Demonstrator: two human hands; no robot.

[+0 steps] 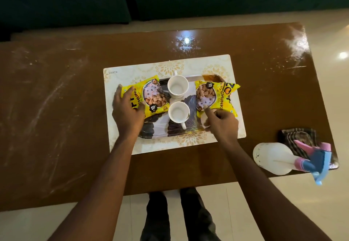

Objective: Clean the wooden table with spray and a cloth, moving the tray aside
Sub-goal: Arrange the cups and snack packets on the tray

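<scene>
A patterned tray [157, 130] lies on a cream placemat [190, 65] in the middle of the brown wooden table [264, 93]. It carries two white cups [177, 87] and two yellow snack packets [151, 97]. My left hand [128, 110] grips the tray's left end, its thumb over the left packet. My right hand [221, 122] holds the tray's right end, thumb on the right packet [217, 95]. A white spray bottle [275, 157] with a pink and blue trigger lies on its side at the table's right front corner, beside a folded striped cloth [296, 137].
White dusty streaks [47, 93] cover the table's left part and right far corner. A dark sofa [75, 1] stands beyond the far edge. Pale tiled floor [330, 38] surrounds the table. My legs [179, 216] stand at the near edge.
</scene>
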